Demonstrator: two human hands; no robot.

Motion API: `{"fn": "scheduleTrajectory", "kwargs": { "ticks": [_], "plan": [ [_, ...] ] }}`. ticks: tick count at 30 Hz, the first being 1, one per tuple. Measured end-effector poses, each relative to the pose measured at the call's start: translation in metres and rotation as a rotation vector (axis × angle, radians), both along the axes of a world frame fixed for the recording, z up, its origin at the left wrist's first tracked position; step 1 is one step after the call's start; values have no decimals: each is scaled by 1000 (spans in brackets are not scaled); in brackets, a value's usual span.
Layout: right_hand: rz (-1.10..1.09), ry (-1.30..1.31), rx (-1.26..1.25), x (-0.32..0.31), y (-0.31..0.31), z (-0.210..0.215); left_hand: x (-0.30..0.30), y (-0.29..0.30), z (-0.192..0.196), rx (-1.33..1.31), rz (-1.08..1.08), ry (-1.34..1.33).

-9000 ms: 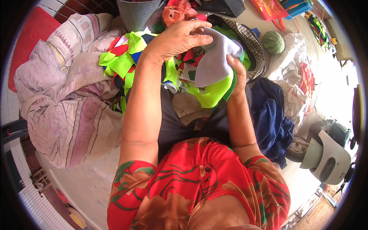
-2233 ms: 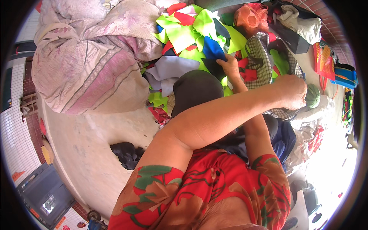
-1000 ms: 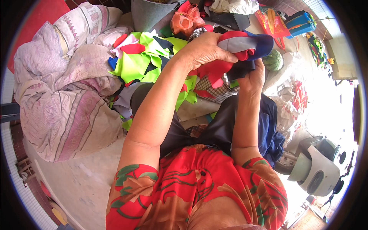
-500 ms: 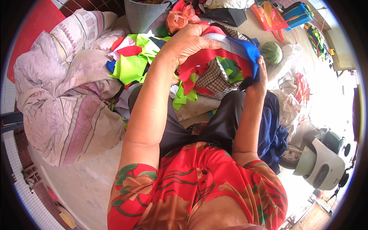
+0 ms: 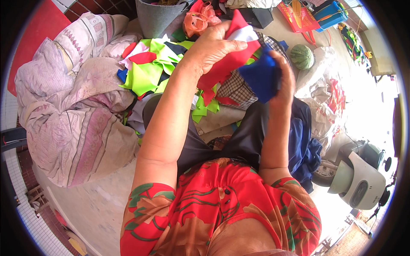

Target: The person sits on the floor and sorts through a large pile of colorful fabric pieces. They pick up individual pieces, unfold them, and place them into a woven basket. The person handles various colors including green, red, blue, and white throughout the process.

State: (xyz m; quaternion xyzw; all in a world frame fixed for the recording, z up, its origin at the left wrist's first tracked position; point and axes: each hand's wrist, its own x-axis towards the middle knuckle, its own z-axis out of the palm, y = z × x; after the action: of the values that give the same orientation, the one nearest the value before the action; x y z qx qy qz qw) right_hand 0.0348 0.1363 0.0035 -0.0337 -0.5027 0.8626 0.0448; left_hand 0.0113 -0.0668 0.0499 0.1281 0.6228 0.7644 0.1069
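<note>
My left hand (image 5: 209,50) pinches red cloth pieces (image 5: 226,63), with a white cloth piece (image 5: 244,35) under the thumb. My right hand (image 5: 285,81) is closed on a dark blue cloth piece (image 5: 260,77), its fingers slightly blurred. Between the hands, the blue piece comes close to the red cloth; whether they touch I cannot tell. Below them is a checked cloth bag (image 5: 235,88), partly covered by the pieces. Lime green scraps (image 5: 145,77), mixed with red and dark ones, lie in a heap left of my left forearm.
A large bundle of pale patterned fabric (image 5: 81,106) lies at the left. At the back stand a grey bucket (image 5: 160,21) and an orange-red plastic bag (image 5: 198,21). To the right are a watermelon (image 5: 302,57), white plastic sacks (image 5: 322,94) and a grey-white scooter (image 5: 361,181).
The cloth stretched between my hands has drawn apart: the blue piece now hangs from my right hand, lower and nearer the middle. Red and white pieces stay in my left hand.
</note>
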Motion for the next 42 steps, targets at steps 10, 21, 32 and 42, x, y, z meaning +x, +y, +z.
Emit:
{"fn": "scheduleTrajectory", "kwargs": {
  "ticks": [10, 21, 32, 42],
  "plan": [
    [59, 26, -190, 5, -33, 1, -2, 3, -6, 72, -50, -76],
    [-74, 156, -367, 6, 28, 19, -7, -2, -11, 202, 75, -116],
    [277, 8, 254, -3, -21, 6, 0, 3, -1, -98, -138, 12],
    [-37, -23, -340, -16, 20, 13, 1, -1, 0, -208, -188, 4]
  ]
}}
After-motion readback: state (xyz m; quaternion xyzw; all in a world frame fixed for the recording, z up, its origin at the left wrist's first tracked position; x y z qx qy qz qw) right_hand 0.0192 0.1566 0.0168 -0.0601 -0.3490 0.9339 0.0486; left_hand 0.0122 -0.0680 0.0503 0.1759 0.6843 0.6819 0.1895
